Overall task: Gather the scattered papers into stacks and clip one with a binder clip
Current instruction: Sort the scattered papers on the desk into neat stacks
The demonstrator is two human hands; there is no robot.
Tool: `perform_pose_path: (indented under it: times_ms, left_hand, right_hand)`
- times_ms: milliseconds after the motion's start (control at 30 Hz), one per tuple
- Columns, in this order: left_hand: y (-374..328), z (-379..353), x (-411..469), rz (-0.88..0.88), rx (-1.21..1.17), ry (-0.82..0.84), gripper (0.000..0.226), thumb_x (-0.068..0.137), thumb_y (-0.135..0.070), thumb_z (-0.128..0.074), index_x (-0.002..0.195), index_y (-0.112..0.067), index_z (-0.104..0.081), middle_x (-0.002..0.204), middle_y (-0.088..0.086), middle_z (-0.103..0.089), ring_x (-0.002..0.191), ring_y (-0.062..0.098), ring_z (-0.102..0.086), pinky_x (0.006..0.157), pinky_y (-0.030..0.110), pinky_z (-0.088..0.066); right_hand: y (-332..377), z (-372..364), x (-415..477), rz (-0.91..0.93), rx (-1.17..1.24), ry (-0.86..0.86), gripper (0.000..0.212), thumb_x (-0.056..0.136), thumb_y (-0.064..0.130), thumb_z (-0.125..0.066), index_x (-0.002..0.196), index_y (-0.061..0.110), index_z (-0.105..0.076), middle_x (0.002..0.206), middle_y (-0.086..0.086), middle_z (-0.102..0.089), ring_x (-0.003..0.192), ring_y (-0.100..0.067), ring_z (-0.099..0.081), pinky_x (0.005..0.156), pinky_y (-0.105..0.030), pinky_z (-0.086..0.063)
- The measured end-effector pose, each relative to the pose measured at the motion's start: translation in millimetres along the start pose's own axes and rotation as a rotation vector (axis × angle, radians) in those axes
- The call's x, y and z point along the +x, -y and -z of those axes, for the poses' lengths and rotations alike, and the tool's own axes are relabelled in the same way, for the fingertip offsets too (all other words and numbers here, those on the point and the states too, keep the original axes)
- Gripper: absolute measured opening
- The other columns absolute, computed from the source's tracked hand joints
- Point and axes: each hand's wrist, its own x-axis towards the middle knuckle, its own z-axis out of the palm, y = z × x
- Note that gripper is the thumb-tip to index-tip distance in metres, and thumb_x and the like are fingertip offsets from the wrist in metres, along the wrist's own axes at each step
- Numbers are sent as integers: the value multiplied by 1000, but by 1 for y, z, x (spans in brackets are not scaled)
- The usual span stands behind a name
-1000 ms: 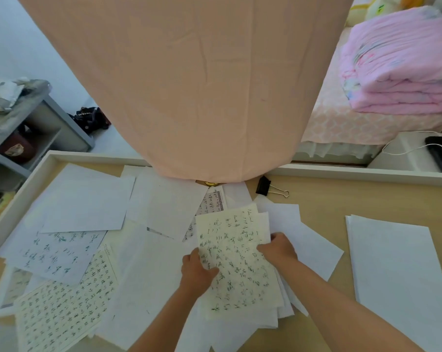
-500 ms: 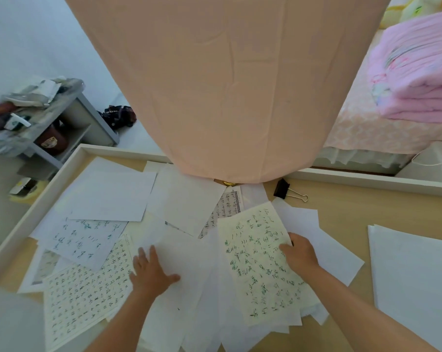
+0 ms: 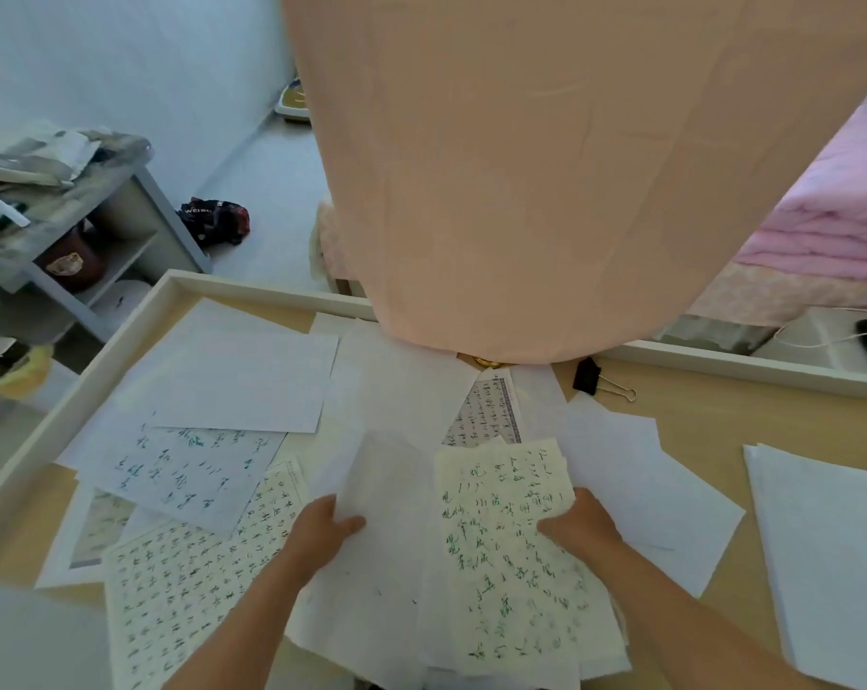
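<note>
Scattered papers cover the wooden table [image 3: 710, 430]. My left hand [image 3: 317, 532] pinches the left edge of a blank white sheet [image 3: 386, 530], thumb on top, lifting it off the pile. My right hand [image 3: 578, 525] grips the right edge of a cream sheet with green handwriting [image 3: 501, 530], which tops a small stack in front of me. More written sheets [image 3: 187, 470] lie to the left, and blank sheets [image 3: 242, 376] behind them. A black binder clip [image 3: 587, 376] lies at the table's far edge, apart from both hands.
A neat stack of white paper [image 3: 829, 550] sits at the right. A peach cloth [image 3: 546, 166] hangs over the table's far middle. A white raised rim [image 3: 750, 363] borders the table. A cluttered grey shelf [image 3: 63, 226] stands at left, pink bedding [image 3: 839, 226] at right.
My left hand went from the written stack out to the left, lay flat on a blank sheet, and now pinches that sheet and draws it toward the stack. The right hand stays put.
</note>
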Motion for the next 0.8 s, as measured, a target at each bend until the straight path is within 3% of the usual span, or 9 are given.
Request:
perform_pose_path:
  times_ms: [100, 200, 333, 433, 500, 633, 733, 800]
  left_hand:
    - [1, 4, 1, -10, -195, -8, 12, 89, -20, -70, 99, -14, -66, 94, 4, -72, 79, 17, -68, 60, 27, -50]
    - [5, 7, 6, 10, -296, 5, 17, 90, -21, -68, 104, -13, -65, 96, 4, -70, 83, 20, -67, 61, 28, -51]
    - [8, 5, 9, 121, -424, 76, 15, 96, -16, -58, 110, -12, -62, 104, 9, -69, 89, 27, -66, 72, 37, -55]
    - [10, 0, 12, 152, -384, 196, 16, 98, -14, -48, 107, -16, -61, 106, 8, -68, 95, 29, -65, 89, 49, -55]
    - [6, -4, 13, 135, -352, 263, 17, 100, -21, -45, 110, -17, -59, 109, 7, -67, 99, 29, -65, 93, 48, -53]
    - [-3, -12, 5, 32, -277, 449, 15, 96, -37, -60, 102, -23, -60, 101, 2, -70, 91, 21, -69, 74, 33, -57]
    - [1, -16, 6, -35, -154, 528, 25, 94, -26, -65, 117, -17, -62, 108, 2, -70, 96, 21, -68, 79, 34, -57]
    - [4, -16, 12, -60, -68, 536, 32, 90, -15, -69, 121, -13, -62, 107, 1, -69, 95, 20, -67, 74, 28, -57]
  right_hand:
    - [1, -12, -10, -9, 76, 60, 21, 78, 10, -77, 89, 23, -65, 97, 2, -71, 81, -12, -66, 69, -27, -57]
    - [6, -18, -18, -6, 201, 78, 27, 83, 5, -74, 107, 16, -68, 100, -1, -69, 82, -11, -64, 62, -20, -50]
    - [11, -19, -23, -34, 391, 8, 31, 86, 4, -72, 115, 13, -66, 110, -5, -70, 91, -18, -67, 74, -29, -54]
    - [15, -25, -33, -86, 521, -45, 27, 85, 1, -72, 106, 17, -65, 109, -8, -68, 88, -18, -66, 74, -32, -53]
    - [19, -36, -40, -101, 533, 0, 28, 85, 0, -71, 103, 20, -63, 109, -6, -67, 87, -15, -64, 70, -28, -52]
    - [29, -68, -47, -100, 470, 47, 39, 86, 6, -73, 119, 18, -57, 119, -3, -66, 98, -18, -63, 78, -29, -52]
    - [33, -82, -54, -53, 393, -1, 43, 88, 6, -70, 122, 22, -50, 116, 2, -61, 103, -17, -58, 81, -26, -49]
    - [32, -82, -58, -32, 373, -93, 35, 88, 1, -65, 115, 23, -57, 113, 1, -66, 93, -12, -62, 74, -23, -51]
